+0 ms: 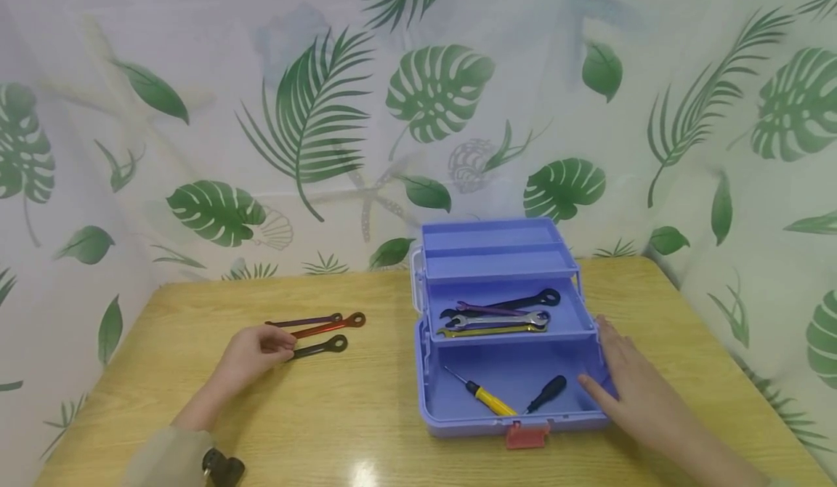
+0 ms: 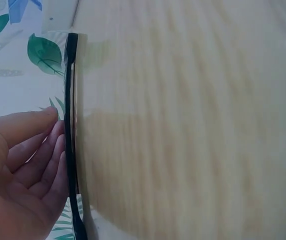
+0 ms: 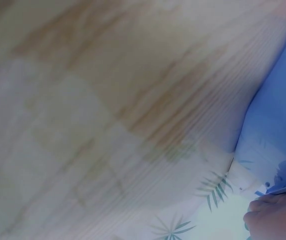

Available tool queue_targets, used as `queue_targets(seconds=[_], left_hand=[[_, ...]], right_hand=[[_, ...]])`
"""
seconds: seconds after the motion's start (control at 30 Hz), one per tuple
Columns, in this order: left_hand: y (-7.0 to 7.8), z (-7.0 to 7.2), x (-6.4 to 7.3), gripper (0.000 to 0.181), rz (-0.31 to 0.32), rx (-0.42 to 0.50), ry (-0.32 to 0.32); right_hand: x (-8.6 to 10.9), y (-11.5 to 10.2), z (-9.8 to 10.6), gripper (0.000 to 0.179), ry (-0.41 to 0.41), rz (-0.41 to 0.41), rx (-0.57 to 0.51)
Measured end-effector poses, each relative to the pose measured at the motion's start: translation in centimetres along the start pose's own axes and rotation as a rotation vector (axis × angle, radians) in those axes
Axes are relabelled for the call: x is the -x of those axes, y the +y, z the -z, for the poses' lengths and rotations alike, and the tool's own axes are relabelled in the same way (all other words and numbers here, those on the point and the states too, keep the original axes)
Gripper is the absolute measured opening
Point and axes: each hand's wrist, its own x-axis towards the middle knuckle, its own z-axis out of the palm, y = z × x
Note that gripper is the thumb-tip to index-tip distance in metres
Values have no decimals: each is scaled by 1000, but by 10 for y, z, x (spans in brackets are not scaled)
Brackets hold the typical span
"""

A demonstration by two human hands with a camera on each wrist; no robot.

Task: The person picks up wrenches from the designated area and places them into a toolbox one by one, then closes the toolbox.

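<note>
In the head view my left hand [image 1: 251,356] reaches over three combination wrenches on the table. The black wrench [image 1: 320,347] lies nearest, its near end hidden at my fingertips. Beyond it lie a red wrench [image 1: 330,325] and a dark purple wrench [image 1: 304,321]. The left wrist view has loosely bent fingers beside the black wrench [image 2: 71,125], not wrapped round it. My right hand [image 1: 644,392] rests with fairly straight fingers against the right side of a blue-purple toolbox [image 1: 510,423], which stands unfolded. The right wrist view catches only part of this hand [image 3: 275,217] at the box.
In the toolbox's middle tray [image 1: 582,316] lie several wrenches, among them a silver wrench [image 1: 497,320] and a yellow wrench [image 1: 490,331]. The bottom compartment holds a yellow screwdriver [image 1: 492,401] and a black screwdriver [image 1: 546,394]. A red latch [image 1: 527,437] hangs in front.
</note>
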Motion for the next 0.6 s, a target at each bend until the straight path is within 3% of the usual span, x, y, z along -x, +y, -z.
queue_targets(seconds=[0.6], left_hand=[[-3,-7,-7,13,-41,-152,-23]], right_hand=[[0,2,-3,94,20,12,22]])
